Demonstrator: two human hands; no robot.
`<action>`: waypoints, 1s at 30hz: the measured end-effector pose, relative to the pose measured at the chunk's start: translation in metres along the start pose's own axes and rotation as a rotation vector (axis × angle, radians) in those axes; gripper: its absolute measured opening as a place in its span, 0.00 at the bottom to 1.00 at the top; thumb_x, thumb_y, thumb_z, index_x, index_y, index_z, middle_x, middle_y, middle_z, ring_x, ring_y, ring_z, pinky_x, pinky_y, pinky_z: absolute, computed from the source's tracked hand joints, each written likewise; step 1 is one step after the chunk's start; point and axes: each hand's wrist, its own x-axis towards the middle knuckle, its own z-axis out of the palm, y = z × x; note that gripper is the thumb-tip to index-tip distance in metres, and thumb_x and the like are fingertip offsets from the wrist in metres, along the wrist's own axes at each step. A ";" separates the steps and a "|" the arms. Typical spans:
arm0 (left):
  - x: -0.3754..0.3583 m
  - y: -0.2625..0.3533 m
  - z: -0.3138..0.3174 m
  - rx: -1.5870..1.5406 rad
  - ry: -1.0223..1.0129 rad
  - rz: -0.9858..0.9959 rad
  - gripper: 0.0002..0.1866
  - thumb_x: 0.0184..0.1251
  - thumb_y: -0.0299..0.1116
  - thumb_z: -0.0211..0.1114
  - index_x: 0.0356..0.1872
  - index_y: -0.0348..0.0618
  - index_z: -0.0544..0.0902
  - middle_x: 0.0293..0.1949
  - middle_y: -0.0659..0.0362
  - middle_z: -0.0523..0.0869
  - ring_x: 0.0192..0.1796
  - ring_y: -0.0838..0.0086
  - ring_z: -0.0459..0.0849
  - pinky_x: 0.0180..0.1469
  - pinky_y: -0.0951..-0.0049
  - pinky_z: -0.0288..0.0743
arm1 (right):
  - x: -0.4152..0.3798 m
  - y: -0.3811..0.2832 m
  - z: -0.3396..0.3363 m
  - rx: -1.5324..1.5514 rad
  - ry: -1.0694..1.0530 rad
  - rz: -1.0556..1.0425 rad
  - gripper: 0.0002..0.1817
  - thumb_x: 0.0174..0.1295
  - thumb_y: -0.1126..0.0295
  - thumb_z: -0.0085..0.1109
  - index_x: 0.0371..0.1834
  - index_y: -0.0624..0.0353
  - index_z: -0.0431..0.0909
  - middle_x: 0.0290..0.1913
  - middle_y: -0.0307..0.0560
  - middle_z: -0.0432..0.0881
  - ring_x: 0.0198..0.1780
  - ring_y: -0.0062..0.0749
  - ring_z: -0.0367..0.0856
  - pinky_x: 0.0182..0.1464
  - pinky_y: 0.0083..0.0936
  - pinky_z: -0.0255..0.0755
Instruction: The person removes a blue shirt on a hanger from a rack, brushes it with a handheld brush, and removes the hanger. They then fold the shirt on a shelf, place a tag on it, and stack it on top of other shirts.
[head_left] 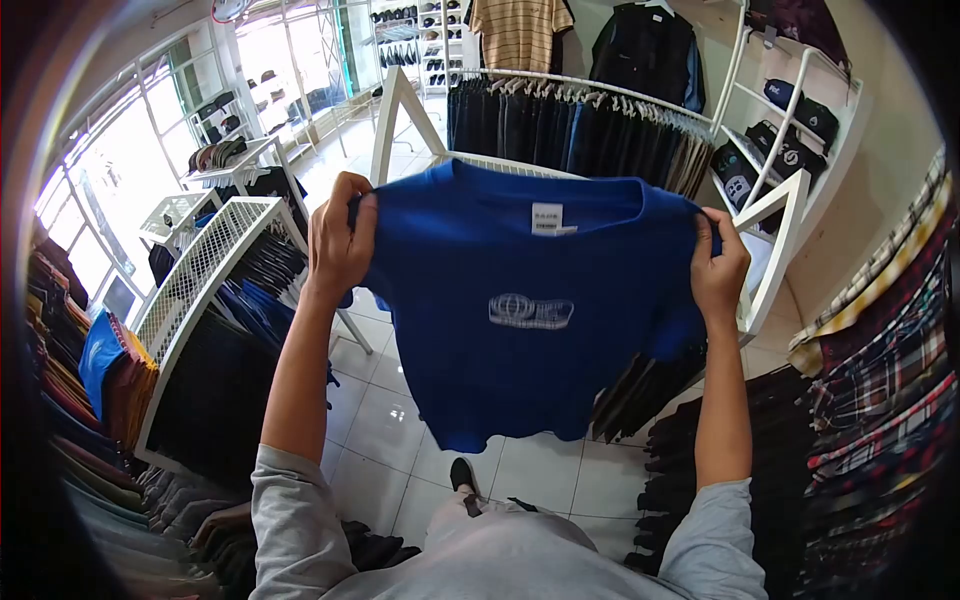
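Note:
A blue T-shirt [520, 370] hangs spread out in front of me, its neckline up and a small white print on the chest. Inside the collar shows a white label [547, 218]. My left hand [343, 235] is closed on the shirt at its left shoulder. At the opposite shoulder, my right hand [720, 262] pinches the fabric between thumb and fingers. The lower hem hangs free above the tiled floor, and the shirt hides part of the white rack behind it.
Behind the shirt stands a white-framed rack [395, 120]. Dark trousers [560, 125] hang along the back wall. Plaid shirts [880, 380] line the right side. A mesh-topped rack [205, 270] with hanging clothes is on the left. Caps [800, 110] sit on shelves at the upper right.

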 end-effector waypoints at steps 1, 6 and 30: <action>0.001 0.005 -0.005 0.003 0.002 0.002 0.10 0.75 0.35 0.62 0.44 0.37 0.78 0.28 0.46 0.83 0.30 0.55 0.84 0.37 0.60 0.74 | -0.002 -0.002 -0.002 -0.004 -0.021 0.025 0.08 0.75 0.69 0.61 0.44 0.63 0.85 0.40 0.56 0.89 0.43 0.49 0.89 0.47 0.36 0.78; 0.010 0.010 -0.008 -0.021 -0.554 -0.136 0.23 0.61 0.47 0.77 0.38 0.33 0.84 0.28 0.51 0.86 0.34 0.67 0.86 0.45 0.64 0.77 | -0.007 0.004 -0.017 -0.022 0.021 0.096 0.08 0.75 0.71 0.61 0.46 0.65 0.84 0.40 0.55 0.89 0.45 0.48 0.89 0.50 0.34 0.78; -0.001 0.059 0.036 -1.232 -0.563 -0.527 0.21 0.79 0.36 0.64 0.68 0.40 0.81 0.49 0.59 0.89 0.44 0.79 0.89 0.49 0.78 0.86 | -0.147 -0.070 -0.024 0.779 -0.861 0.639 0.25 0.66 0.71 0.73 0.65 0.59 0.79 0.53 0.43 0.85 0.52 0.27 0.84 0.57 0.28 0.77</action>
